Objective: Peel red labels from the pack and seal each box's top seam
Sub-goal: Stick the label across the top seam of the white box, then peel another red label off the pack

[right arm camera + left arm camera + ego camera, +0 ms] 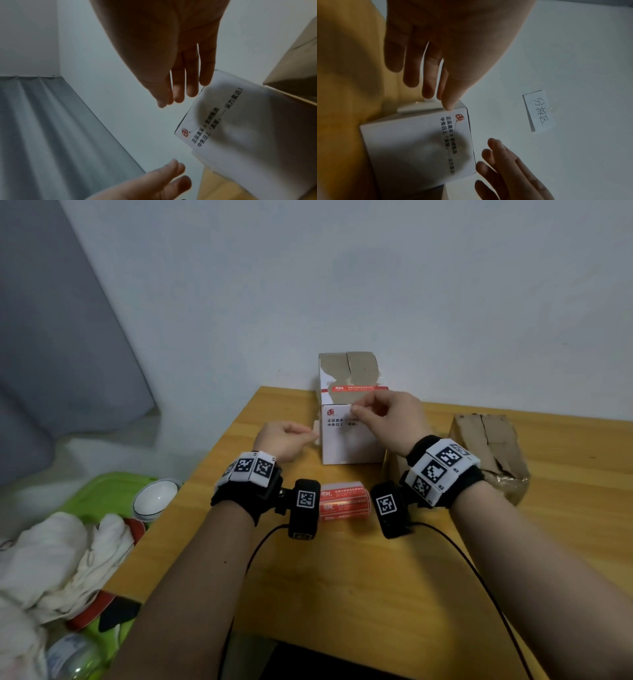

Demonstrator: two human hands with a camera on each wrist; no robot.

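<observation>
Red label lying crosswise over white box top seam, left-to-right

Head view evenly lit, soft, edges warped by the wide lens. Both wrist views dim and grainy; my hands backlit, casting blurry shadows on the white box.

Both hands raised, fingers relaxed
</observation>
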